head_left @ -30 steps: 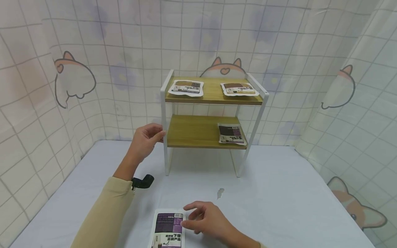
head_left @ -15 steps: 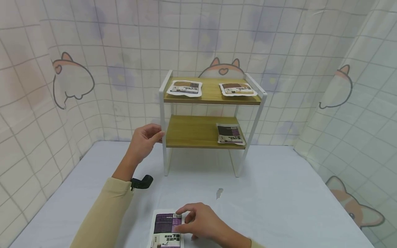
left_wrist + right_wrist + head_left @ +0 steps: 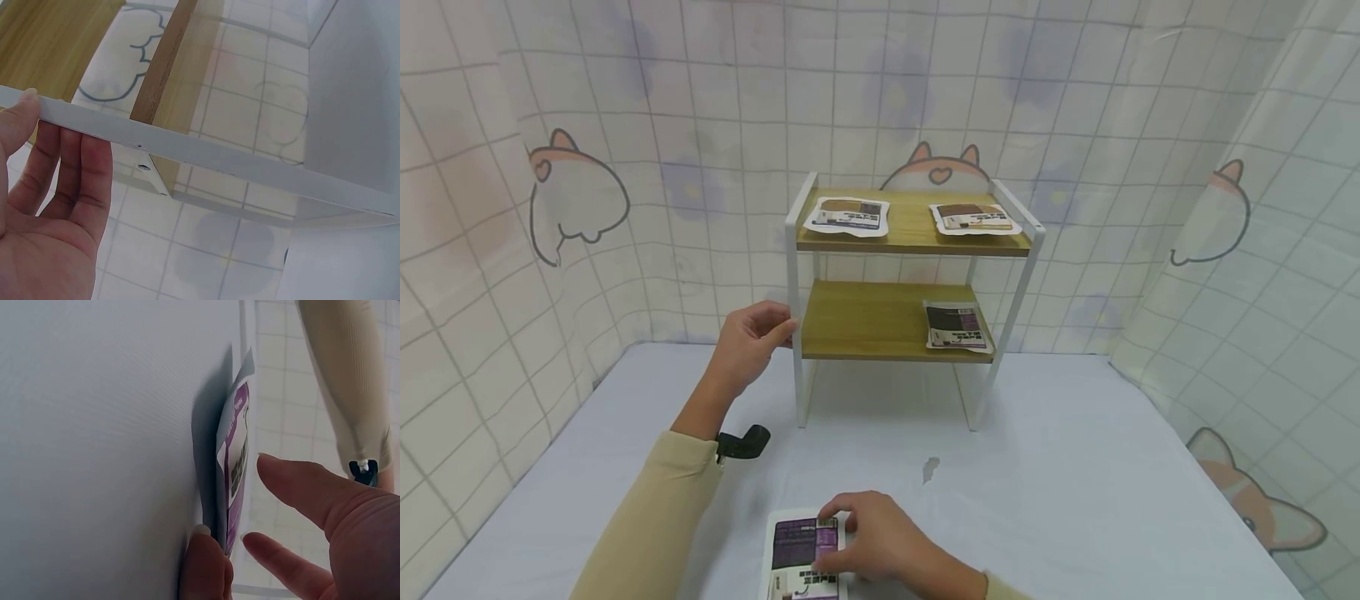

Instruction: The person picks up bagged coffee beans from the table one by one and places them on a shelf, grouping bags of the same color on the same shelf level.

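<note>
My left hand (image 3: 747, 343) pinches the white left upright of a two-tier shelf rack (image 3: 865, 321). In the left wrist view, the thumb lies on one side of the white frame (image 3: 206, 152) and the fingers lie behind it. A flat purple-and-white food pouch (image 3: 793, 543) lies on the table near the front. Over its right edge is my right hand (image 3: 880, 537), fingers bent and spread. Seen from the right wrist, the thumb stands apart from the pouch (image 3: 236, 450), while one fingertip (image 3: 201, 540) is at its near edge. Whether that fingertip is underneath cannot be told.
Two pouches lie on the rack's top shelf, a left pouch (image 3: 847, 217) and a right pouch (image 3: 976, 218). Another dark pouch (image 3: 957, 326) rests at the right of the lower shelf. A small grey mark (image 3: 931, 468) shows on the white table (image 3: 1075, 483). Patterned curtains surround it.
My right hand has moved left, from beside the pouch to over its right edge. My left hand keeps its hold on the rack, which stays in place.
</note>
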The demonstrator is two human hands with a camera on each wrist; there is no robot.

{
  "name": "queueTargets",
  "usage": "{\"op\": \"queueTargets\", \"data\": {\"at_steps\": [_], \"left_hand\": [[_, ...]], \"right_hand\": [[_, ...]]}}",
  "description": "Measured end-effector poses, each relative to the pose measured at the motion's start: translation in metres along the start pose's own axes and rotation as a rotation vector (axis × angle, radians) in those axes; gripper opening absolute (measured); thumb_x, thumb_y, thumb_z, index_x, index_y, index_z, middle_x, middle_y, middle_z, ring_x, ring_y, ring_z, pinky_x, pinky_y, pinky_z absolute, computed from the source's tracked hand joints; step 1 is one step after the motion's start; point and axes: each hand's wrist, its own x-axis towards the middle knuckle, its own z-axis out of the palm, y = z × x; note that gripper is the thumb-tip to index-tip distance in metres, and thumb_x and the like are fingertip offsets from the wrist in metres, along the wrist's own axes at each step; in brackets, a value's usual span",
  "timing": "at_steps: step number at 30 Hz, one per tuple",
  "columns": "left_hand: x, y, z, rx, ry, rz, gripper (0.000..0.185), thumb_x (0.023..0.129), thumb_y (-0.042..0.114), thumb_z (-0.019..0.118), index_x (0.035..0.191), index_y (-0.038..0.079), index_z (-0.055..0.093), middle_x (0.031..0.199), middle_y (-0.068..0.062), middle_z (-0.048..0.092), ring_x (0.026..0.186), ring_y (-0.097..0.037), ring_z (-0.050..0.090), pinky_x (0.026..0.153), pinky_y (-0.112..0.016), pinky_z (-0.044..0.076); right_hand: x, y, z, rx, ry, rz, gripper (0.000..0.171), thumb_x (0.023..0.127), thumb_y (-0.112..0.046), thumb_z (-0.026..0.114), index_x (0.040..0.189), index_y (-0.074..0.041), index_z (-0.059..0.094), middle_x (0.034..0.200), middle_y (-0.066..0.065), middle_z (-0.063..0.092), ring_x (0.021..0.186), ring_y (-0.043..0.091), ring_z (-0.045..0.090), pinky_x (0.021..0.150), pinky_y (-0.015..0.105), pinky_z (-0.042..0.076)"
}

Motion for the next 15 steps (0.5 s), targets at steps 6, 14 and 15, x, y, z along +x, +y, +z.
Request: {"op": "queueTargets", "data": {"at_steps": [6,14,15], "left_hand": [[-0.0003,-0.0001,-0.0004,0.001,0.002,0.001,0.024,0.1,0.025,0.068,0.113,0.005,0.071,0.11,-0.018,0.073,0.087,-0.017,0.071,0.084,-0.022,0.059],[0.0006,-0.0017,-0.0004,-0.015,-0.006,0.004,0.027,0.1,0.024,0.068,0.115,0.001,0.07,0.113,-0.023,0.072,0.087,-0.016,0.071,0.084,-0.023,0.06],[0.0007,-0.0021,-0.0004,-0.013,-0.006,0.004,0.028,0.1,0.024,0.068,0.115,0.001,0.07,0.113,-0.023,0.072,0.087,-0.016,0.071,0.084,-0.022,0.06]], "right_hand": [[0.0006,-0.0019,0.0041,-0.033,-0.003,0.016,0.043,0.069,-0.044,0.093,0.106,-0.03,0.075,0.09,-0.007,0.064,0.087,0.012,0.053,0.076,0.035,0.047],[-0.0007,-0.0052,0.0057,-0.05,0.008,0.026,0.047,0.068,-0.042,0.094,0.108,-0.03,0.074,0.09,-0.005,0.061,0.086,0.013,0.052,0.075,0.034,0.045],[-0.0012,-0.0052,0.0059,-0.051,0.01,0.022,0.047,0.068,-0.041,0.095,0.108,-0.03,0.074,0.09,-0.005,0.061,0.085,0.013,0.052,0.074,0.033,0.045]]}}
